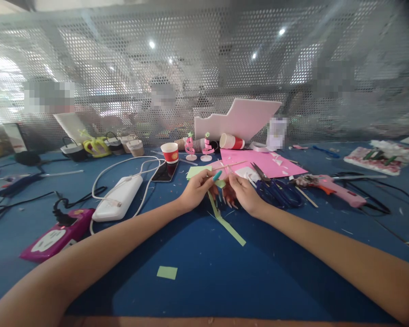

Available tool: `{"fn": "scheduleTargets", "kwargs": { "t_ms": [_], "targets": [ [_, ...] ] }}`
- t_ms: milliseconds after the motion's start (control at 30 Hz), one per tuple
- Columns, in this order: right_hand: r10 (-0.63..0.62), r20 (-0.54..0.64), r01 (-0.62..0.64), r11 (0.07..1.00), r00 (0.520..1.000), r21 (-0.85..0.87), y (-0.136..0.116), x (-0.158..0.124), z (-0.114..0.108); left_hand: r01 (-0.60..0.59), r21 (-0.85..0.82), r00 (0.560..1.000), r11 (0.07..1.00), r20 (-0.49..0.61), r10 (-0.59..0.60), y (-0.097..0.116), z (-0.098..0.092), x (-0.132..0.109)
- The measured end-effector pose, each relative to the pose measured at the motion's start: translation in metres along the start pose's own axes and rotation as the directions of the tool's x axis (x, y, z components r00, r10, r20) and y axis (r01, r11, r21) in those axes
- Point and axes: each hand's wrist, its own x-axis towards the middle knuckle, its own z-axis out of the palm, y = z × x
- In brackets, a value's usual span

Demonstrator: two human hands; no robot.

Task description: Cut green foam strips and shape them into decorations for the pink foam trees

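Note:
My left hand (198, 187) is closed in a pinch, with pale green paper (220, 183) between its thumb and fingers. A long, narrow green paper strip (232, 230) trails down from beneath the hands onto the blue table. Facing it, my right hand (244, 193) is closed too, thumb against fingers; what its fingertips hold is too small to make out. Just behind my left hand lies a larger green paper sheet (196, 172). Blue-handled scissors (282, 194) rest right beside my right hand. A small green paper rectangle (167, 272) lies near the table's front.
A pink glue gun (344, 193) lies to the right, behind it a pink sheet (286, 168). A white power bank (121, 200), magenta power strip (59, 234) and phone (166, 171) are left, among cables. A paper cup (170, 153) and pink ornaments (207, 152) stand at the back.

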Motion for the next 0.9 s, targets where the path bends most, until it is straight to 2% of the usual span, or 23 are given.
{"fn": "scheduleTargets", "kwargs": {
  "t_ms": [100, 200, 467, 667, 800, 900],
  "targets": [
    [0.008, 0.024, -0.008, 0.999, 1.000, 0.038, -0.0010, -0.0001, 0.0006, 0.005, 0.062, 1.000, 0.998, -0.029, -0.003, -0.0003, 0.0000, -0.0013],
    [0.008, 0.027, -0.008, 1.000, 1.000, 0.007, -0.0024, -0.0002, 0.0007, 0.000, 0.084, 1.000, 0.997, -0.027, 0.002, -0.0015, -0.0002, -0.0020],
    [0.003, 0.054, 0.000, 0.998, 0.999, -0.063, -0.0051, -0.0004, -0.0024, -0.004, 0.026, 1.000, 1.000, 0.025, 0.004, 0.0001, 0.0004, -0.0027],
    [-0.046, 0.052, 0.052, 0.990, 0.998, -0.131, -0.0050, -0.0012, -0.0054, -0.019, 0.015, 1.000, 1.000, -0.020, 0.019, 0.0031, 0.0002, -0.0024],
    [-0.050, 0.005, 0.051, 0.993, 0.999, -0.106, -0.0038, -0.0014, -0.0046, -0.006, 0.021, 1.000, 1.000, -0.001, 0.006, 0.0020, -0.0016, -0.0016],
    [-0.019, 0.020, 0.020, 0.999, 1.000, -0.037, -0.0029, -0.0002, -0.0037, 0.000, 0.081, 0.999, 0.997, -0.032, 0.003, 0.0016, -0.0022, -0.0005]
  ]
}}
